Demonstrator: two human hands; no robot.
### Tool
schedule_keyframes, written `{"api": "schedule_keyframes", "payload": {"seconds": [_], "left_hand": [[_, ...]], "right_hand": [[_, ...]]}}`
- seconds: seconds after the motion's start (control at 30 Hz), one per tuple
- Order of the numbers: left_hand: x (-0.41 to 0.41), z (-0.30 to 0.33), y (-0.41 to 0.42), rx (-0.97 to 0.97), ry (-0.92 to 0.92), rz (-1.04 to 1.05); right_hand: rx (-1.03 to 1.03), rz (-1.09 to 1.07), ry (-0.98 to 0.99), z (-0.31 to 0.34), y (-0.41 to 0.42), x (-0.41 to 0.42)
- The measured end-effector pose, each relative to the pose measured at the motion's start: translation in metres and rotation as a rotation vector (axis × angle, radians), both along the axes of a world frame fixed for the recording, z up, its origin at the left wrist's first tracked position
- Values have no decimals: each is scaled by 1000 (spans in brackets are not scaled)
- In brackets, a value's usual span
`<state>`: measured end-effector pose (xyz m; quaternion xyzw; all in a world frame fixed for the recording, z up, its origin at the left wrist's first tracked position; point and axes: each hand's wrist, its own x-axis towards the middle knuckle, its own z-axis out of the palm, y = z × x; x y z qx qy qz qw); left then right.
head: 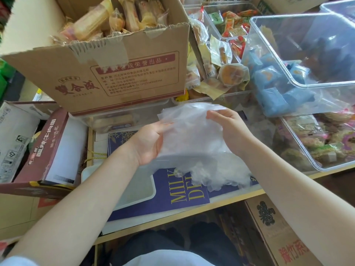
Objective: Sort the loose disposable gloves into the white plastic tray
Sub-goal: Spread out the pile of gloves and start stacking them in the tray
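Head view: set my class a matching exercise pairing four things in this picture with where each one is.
Things:
1. gloves
2. white tray
3. cardboard box
4. blue packets

Places:
A. in a clear bin, right
B. held in both hands
C. under the left forearm
D. on a clear bin, behind the hands

Pairs: 1-B, 2-C, 3-D, 4-A

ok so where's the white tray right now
In the head view the white plastic tray sits low and left of centre on the purple box, under the left forearm, just below-left of the gloves held in both hands.
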<state>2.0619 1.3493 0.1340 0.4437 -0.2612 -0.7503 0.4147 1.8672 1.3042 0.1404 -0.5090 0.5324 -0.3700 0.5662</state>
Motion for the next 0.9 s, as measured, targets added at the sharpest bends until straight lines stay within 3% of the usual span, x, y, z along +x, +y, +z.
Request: {"api": "schedule_keyframes", "payload": {"seconds": [0.23,0.43,0.63,0.9], "left_hand": [[6,0,0,-148,-141,79],[8,-14,0,-150,-170,178],[5,-69,1,-21,-312,64],[-1,-123,-4,113,-490,-9]], "right_hand": [[-70,-13,242,1,2,-1],[173,130,41,-5,7,-14],[216,74,302,-54,8,-18],[193,235,438,-112,5,-21]]}}
